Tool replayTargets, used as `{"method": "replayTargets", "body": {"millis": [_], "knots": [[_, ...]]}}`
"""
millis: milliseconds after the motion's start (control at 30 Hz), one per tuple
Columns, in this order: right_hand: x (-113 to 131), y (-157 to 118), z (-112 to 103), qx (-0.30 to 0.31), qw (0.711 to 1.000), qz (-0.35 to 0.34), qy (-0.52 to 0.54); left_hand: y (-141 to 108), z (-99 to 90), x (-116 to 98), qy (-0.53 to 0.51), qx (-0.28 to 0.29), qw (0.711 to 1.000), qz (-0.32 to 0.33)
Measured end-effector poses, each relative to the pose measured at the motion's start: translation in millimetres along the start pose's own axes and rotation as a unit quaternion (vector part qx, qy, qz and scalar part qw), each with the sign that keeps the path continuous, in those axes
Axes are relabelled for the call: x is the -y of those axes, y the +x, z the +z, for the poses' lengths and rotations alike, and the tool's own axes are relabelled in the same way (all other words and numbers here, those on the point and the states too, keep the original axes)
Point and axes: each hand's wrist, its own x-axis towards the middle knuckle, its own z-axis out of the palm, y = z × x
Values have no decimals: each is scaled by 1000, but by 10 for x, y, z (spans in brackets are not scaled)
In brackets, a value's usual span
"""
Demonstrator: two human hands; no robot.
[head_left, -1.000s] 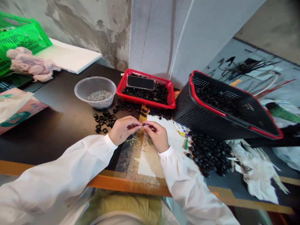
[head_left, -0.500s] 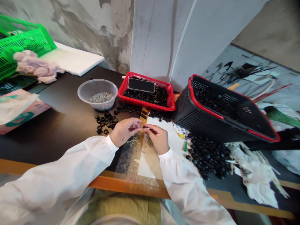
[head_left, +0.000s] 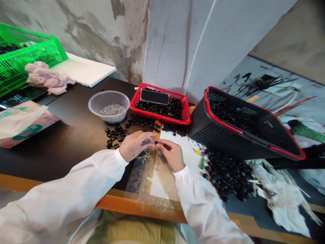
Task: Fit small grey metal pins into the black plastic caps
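Observation:
My right hand [head_left: 172, 153] pinches a small black part [head_left: 155, 143] between thumb and fingertips, above the table's front middle. Close beside it on the left, my left hand [head_left: 134, 145] has its fingers curled together near the same part; whether they hold anything is too small to tell. Loose black round parts [head_left: 118, 133] lie just beyond my left hand. Behind them is a clear bowl [head_left: 95, 104] of small grey metal pieces [head_left: 113, 109]. A red basket [head_left: 162, 117] holds black parts with a phone [head_left: 154, 97] lying on top.
A tall black basket with a red rim [head_left: 215, 130] stands at the right, beside a heap of black caps [head_left: 230, 176] and white cloth [head_left: 281, 200]. At the left are a tissue box [head_left: 38, 127], a green crate [head_left: 38, 57] and pinkish gloves [head_left: 48, 78].
The whole view has shifted a little, so the table's objects appear slightly lower. My hands stay close together, and the fingertips have moved slightly around the small black part.

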Motion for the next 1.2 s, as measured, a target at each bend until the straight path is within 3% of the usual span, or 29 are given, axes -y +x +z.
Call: {"method": "replayTargets", "body": {"millis": [200, 400, 500, 567, 667, 767, 867, 1000, 1100, 1200], "knots": [[-24, 49, -8, -10, 967, 107, 230, 136, -146, 304, 131, -19, 988, -76], [9, 32, 18, 17, 949, 132, 285, 152, -24, 520, 208, 48, 975, -64], [27, 15, 37, 7, 953, 123, 277, 159, -34, 477, 156, 55, 983, -80], [31, 9, 49, -5, 958, 112, 264, 149, -50, 401, 57, 39, 991, -118], [33, 0, 68, -11, 968, 90, 233, 110, -37, 268, -93, 27, 978, -186], [36, -6, 77, -8, 973, 80, 217, 97, -35, 196, -59, 53, 986, -144], [36, -3, 69, -12, 974, 71, 215, 146, -189, 245, 86, 80, 991, -62], [23, 8, 43, -22, 976, 62, 206, 170, -658, 404, 138, 18, 988, -72], [7, 7, 35, -9, 978, 61, 201, 49, -930, 447, 88, 82, 991, -62], [-7, 0, 42, 8, 979, 63, 196, -128, -964, 420, 115, 143, 982, -44]]}}
